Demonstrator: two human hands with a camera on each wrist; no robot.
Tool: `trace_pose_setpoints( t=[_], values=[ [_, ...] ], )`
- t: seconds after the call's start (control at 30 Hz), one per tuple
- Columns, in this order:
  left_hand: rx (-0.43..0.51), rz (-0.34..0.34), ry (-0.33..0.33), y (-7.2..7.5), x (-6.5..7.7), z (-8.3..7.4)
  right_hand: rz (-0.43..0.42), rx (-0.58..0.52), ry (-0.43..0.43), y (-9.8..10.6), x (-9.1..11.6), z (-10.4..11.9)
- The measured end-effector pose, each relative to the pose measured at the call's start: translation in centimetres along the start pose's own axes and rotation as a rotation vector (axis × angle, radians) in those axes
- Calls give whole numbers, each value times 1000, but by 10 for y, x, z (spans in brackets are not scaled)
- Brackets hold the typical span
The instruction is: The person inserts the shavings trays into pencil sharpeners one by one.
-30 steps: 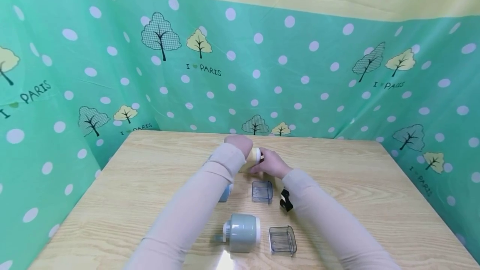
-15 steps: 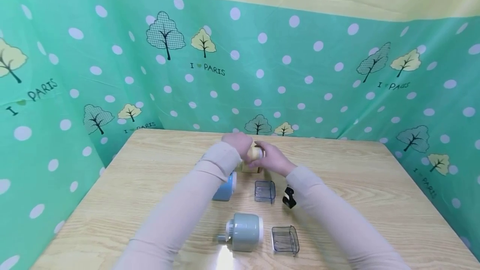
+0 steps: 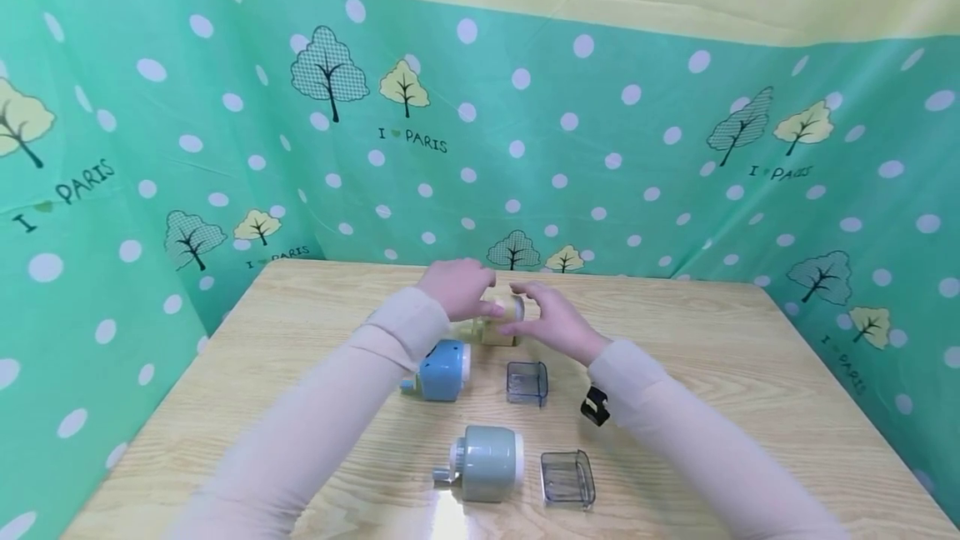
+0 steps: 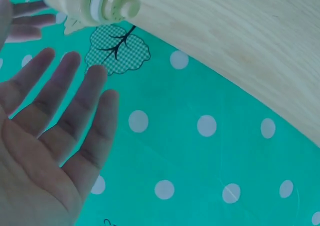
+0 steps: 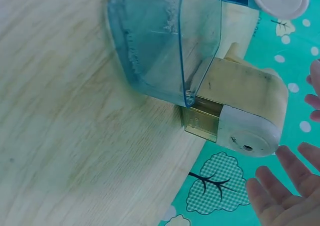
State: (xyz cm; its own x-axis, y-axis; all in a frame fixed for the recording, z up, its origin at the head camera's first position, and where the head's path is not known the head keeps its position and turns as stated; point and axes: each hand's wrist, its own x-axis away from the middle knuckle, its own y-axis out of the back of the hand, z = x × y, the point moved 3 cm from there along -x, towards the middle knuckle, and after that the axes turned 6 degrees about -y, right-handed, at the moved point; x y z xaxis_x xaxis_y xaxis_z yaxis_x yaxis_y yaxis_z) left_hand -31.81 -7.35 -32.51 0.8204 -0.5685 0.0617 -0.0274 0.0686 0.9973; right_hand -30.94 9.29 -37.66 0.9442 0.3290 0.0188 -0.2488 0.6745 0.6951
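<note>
A cream-yellow pencil sharpener (image 3: 500,333) with a white front stands at the table's far side, its small amber drawer (image 5: 202,120) fitted under the front. My left hand (image 3: 459,290) is beside it on the left, thumb overlapping it in the head view. Spread, straight fingers (image 4: 95,121) show in the left wrist view, apart from the sharpener. On the other side my right hand (image 3: 561,325) has its fingers parted around the white front, loosely bent and holding nothing. The sharpener's crank points left, partly hidden by my left hand in the head view.
Nearer me lie a blue sharpener (image 3: 441,373) and a grey-green sharpener (image 3: 489,465), cranks to the left. A clear bluish drawer (image 3: 527,383) and a clear grey drawer (image 3: 567,480) sit to their right. A small black device (image 3: 596,407) is at my right cuff.
My left hand has come off the yellow sharpener and moved left, its fingers opening and uncovering the blue sharpener. My right hand's fingers have loosened and drawn slightly right.
</note>
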Motion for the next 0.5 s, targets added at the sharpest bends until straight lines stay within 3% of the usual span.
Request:
trace_pose_setpoints(
  t=[0.27, 0.5],
  values=[
    [15, -83, -76, 0, 15, -11, -18, 20, 38, 5, 17, -2],
    [10, -81, -105, -4, 27, -23, 9, -2, 34, 2, 31, -8]
  ],
)
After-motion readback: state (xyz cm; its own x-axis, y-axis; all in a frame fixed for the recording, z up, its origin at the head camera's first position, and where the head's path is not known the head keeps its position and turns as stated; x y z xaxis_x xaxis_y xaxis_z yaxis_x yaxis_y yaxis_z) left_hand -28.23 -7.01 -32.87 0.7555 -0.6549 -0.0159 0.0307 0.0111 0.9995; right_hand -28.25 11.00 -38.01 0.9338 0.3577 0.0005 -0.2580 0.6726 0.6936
